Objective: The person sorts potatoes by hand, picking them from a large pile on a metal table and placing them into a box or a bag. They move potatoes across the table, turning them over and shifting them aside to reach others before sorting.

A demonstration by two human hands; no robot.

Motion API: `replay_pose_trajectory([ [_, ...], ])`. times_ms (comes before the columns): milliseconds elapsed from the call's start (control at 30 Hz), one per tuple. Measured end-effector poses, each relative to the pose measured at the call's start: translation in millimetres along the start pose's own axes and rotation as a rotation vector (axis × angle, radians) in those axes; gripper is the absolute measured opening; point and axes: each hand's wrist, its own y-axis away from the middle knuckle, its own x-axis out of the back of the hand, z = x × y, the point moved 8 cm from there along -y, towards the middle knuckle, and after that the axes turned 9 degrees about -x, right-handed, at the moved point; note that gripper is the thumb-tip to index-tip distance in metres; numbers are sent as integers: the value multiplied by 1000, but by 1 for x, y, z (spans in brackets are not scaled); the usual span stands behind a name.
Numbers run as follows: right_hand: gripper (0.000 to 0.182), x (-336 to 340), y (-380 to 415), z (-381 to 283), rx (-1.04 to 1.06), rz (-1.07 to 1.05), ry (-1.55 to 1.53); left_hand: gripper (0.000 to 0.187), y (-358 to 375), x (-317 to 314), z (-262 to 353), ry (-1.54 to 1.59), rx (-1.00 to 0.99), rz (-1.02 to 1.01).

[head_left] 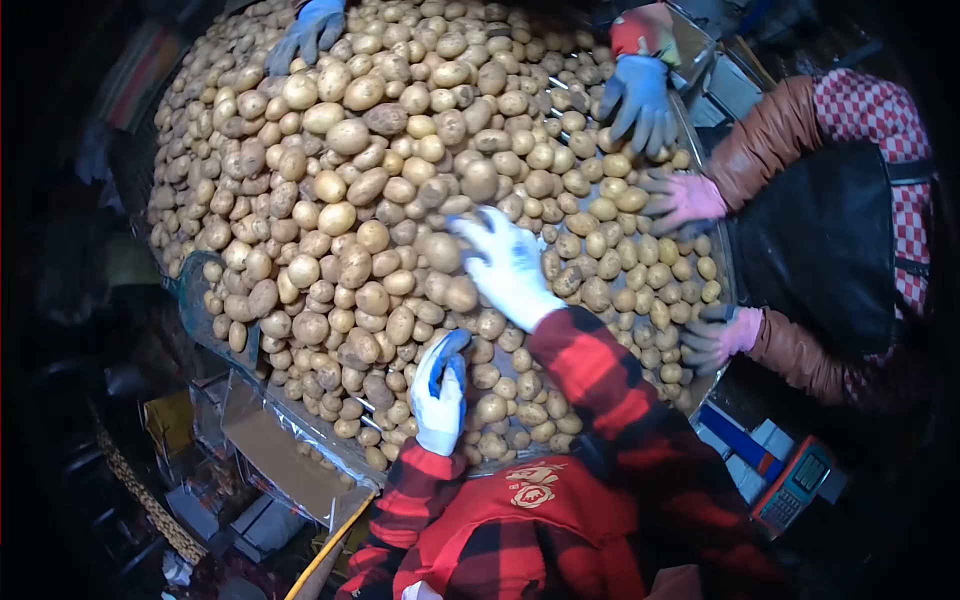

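My right hand, in a white glove with blue fingertips, reaches over a heap of potatoes with its fingers spread. A slightly blurred potato lies right at those fingertips, and another potato is just below. Closer to my body, my left hand wears the same kind of glove. Its fingers are loosely cupped and apart, and the blue palm shows with nothing in it. Small potatoes lie beside it on the sorting table.
A co-worker's pink-gloved hands rest at the table's right edge. Other people's blue-grey gloved hands touch potatoes at the far side. A green scoop-like piece stands at the left. Below are an open cardboard box and a red-framed keypad device.
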Motion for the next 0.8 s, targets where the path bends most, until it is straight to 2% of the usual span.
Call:
replay_pose_trajectory([
  [67,53,21,21,8,78,128,-258,50,6,-23,-35,940,516,19],
  [100,53,24,39,-2,164,-9,-268,62,-2,-29,-15,1103,458,-58],
  [133,53,26,62,-13,248,-143,-278,58,2,-37,-27,1449,682,14],
  [167,50,18,87,-17,333,-234,-209,57,3,-39,-31,1532,670,-39],
  [200,51,10,95,-21,263,-382,-178,56,4,-41,-31,1617,656,-104],
  [233,51,16,86,-19,246,-208,-100,55,10,-44,-38,1443,704,-86],
  [300,53,26,58,-32,244,80,123,43,35,-49,-68,1475,933,116],
  [333,53,13,41,-36,236,65,186,38,47,-49,-78,1448,1034,238],
  [400,52,-42,21,-41,305,151,581,33,42,-47,-63,1449,1051,182],
  [433,52,-41,11,-40,302,155,579,28,39,-45,-57,1458,1058,143],
  [467,52,-44,2,-36,264,77,514,28,41,-41,-60,1455,1057,146],
  [533,52,-33,-1,-33,222,-66,323,39,41,-38,-64,1482,931,-81],
  [567,53,-16,2,-32,168,-67,175,46,39,-36,-69,1511,714,-193],
  [600,54,-3,9,-27,112,-74,29,46,36,-33,-58,1517,710,-180],
  [633,56,1,15,-17,13,-211,-352,50,30,-27,-41,1403,704,-192],
  [667,55,4,30,-19,69,-353,-420,55,26,-22,-34,1289,694,-202],
  [700,53,3,48,-31,114,-544,-318,58,39,-26,-48,1480,867,-88],
  [733,52,-1,68,-41,152,-731,-215,58,32,-27,-38,1853,891,-256],
  [800,51,-9,67,-56,235,-691,-151,62,45,-20,-52,1279,993,-295],
])
